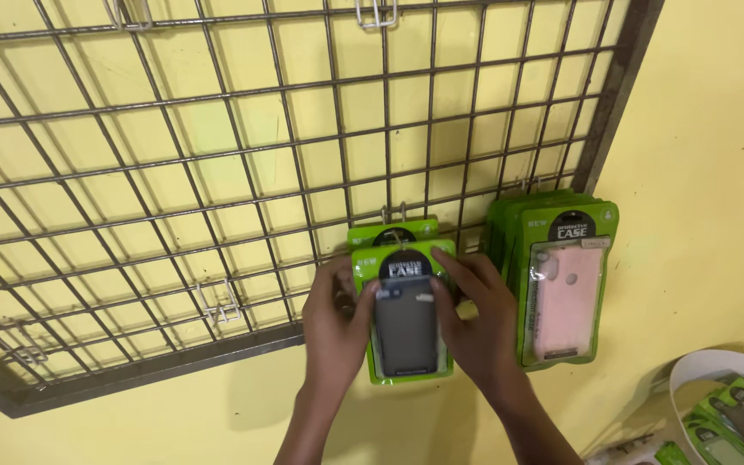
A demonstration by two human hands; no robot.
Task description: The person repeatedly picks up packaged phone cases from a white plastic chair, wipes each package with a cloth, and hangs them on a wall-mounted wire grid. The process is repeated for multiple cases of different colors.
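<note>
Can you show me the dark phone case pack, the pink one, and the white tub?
dark case pack [405, 331], head view, on the dark case.
pink case pack [566, 297], head view, on the pink case.
white tub [706, 363], head view, on its rim.

Your hands cover both side edges of the dark phone case pack [405, 323]; the white tub [706, 370] runs off frame.

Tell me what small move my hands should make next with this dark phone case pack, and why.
Probably nudge the dark phone case pack up so its hang hole slips fully over the hook. Left hand and right hand grip its sides, its top sits just under that hook over another green pack, and the pack looks slightly tilted.
</note>
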